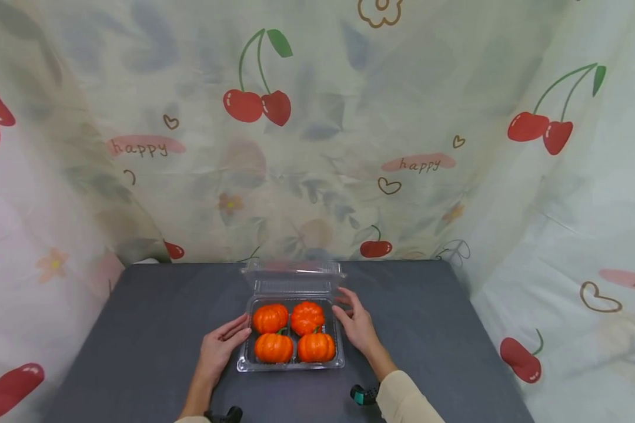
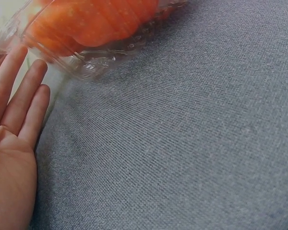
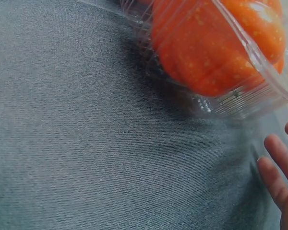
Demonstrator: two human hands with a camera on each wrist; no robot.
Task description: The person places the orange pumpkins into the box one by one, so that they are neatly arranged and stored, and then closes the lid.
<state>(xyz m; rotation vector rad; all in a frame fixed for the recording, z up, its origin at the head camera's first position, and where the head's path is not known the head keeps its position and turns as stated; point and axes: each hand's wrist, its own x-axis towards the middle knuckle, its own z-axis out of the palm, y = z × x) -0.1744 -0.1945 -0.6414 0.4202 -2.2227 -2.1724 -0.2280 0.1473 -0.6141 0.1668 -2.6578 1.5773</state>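
Note:
A clear plastic clamshell box (image 1: 317, 366) rests on the dark table with its lid (image 1: 296, 286) tilted back at the far side. Inside sit several small orange pumpkins (image 1: 273, 348), in two rows, some with green stems. My left hand (image 1: 215, 349) is at the box's left side, fingers extended and fingertips right at the rim. On the opposite side, my right hand (image 1: 361, 328) has its fingers spread and slightly bent beside the right rim. The left wrist view shows straight fingers (image 2: 29, 103) beside the box wall; in the right wrist view, relaxed fingertips (image 3: 273, 175) lie below the rim.
Grey cloth covers the table (image 1: 169, 329). A curtain (image 1: 317, 135) printed with cherries and hearts hangs behind and along both sides. Dark bands with devices (image 1: 364, 395) are worn at both wrists, below light sleeves (image 1: 404, 399).

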